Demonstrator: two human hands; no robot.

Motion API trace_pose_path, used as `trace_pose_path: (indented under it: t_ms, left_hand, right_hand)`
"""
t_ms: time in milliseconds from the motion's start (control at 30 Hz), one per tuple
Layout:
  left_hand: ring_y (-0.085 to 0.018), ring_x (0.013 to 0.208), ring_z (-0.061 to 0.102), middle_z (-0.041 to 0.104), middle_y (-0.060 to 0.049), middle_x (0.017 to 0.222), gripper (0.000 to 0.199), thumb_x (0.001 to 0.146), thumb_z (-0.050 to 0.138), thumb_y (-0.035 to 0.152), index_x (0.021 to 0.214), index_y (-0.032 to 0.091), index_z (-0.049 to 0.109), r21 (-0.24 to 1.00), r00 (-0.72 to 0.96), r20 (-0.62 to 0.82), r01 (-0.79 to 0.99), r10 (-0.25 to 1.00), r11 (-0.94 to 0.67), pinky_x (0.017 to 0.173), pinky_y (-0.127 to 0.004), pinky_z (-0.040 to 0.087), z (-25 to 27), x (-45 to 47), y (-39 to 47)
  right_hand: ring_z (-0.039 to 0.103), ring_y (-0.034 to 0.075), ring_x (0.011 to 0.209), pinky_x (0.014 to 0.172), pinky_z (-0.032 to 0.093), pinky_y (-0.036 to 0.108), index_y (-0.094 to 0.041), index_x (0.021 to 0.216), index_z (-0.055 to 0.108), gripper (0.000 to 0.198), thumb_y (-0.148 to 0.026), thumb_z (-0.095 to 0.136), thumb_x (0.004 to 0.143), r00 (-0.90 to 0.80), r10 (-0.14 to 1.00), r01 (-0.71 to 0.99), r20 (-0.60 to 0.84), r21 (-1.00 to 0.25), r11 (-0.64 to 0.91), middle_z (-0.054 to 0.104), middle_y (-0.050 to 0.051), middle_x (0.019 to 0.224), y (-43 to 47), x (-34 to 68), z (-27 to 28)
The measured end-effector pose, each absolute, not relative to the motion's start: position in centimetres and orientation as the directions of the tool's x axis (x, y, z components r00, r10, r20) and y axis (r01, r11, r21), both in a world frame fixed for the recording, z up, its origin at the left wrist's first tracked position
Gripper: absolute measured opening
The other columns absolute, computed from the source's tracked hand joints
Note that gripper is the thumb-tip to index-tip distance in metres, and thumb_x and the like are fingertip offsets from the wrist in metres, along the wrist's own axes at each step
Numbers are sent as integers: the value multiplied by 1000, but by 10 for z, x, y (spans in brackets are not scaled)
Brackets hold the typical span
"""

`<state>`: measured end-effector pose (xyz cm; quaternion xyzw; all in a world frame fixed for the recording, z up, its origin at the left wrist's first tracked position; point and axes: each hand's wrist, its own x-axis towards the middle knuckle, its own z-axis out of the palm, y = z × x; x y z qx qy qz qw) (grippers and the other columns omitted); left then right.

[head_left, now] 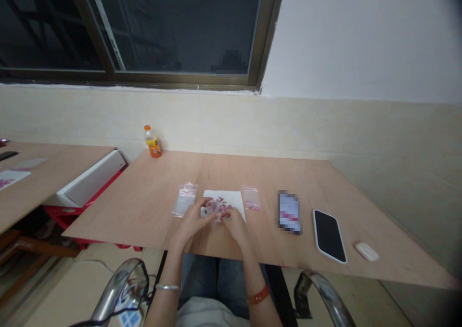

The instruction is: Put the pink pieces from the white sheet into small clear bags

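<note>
Both of my hands meet over a white sheet of paper (237, 200) on which small pink pieces (223, 202) lie scattered. In my left hand (195, 217) is a small clear plastic bag (212, 205), its fingers curled round it. My right hand (235, 225) has its fingers pinched together at the bag's right side, above the pink pieces; what they grip is too small to make out. Left of the paper lies a stack of clear zip bags (185, 201). To its right is another zip bag (251, 199) with pink pieces in its lower part.
On the right of the wooden table (267, 173) lie a phone with a blurred screen (288, 212), a dark-screened device with a white edge (329, 235) and a white case (366, 251). An orange drink bottle (153, 143) stands at the back left. A second table (72, 161) is further left.
</note>
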<state>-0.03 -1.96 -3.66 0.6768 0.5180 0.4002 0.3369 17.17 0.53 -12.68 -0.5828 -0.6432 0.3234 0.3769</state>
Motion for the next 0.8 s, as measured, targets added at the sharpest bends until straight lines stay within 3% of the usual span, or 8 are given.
trace_pose_path:
  t_ms: [500,800]
  left_hand:
    - [-24,103,58,63,-10,112,50,67,71,38,112,18,59,866,104,206,444,973,-231,93,-39,43,-36,-1,-19]
    - [-23,101,58,64,-8,109,45,69,70,35,110,19,59,838,164,223,472,961,-275,91,-36,43,-43,-1,-17]
  right_hand:
    - [61,20,71,65,45,30,-16,74,64,16,-27,53,78,54,967,378,248,-902,210,67,7,75,8,177,-99]
    - [60,17,65,57,43,26,-16,77,66,22,-35,55,78,256,916,226,308,-941,253,68,6,74,-5,173,-45]
